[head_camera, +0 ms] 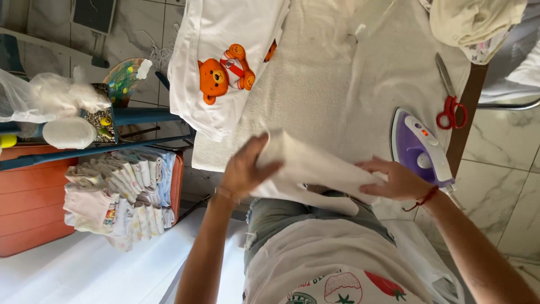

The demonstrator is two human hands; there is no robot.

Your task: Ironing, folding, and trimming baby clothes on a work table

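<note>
Folded white cloth (315, 169) between hands (320, 175)

the iron (419, 147) stands on the counter (360, 79) at its right edge. scissors (450, 95) lie just beyond the iron, and a bundle of cloth (472, 22) further beyond. left of the iron both hands hold a folded cloth (309, 169). far left of the iron, beyond that cloth, lies a printed garment (225, 62); a stack of folded clothes (121, 191) sits off the counter, further left.
</note>
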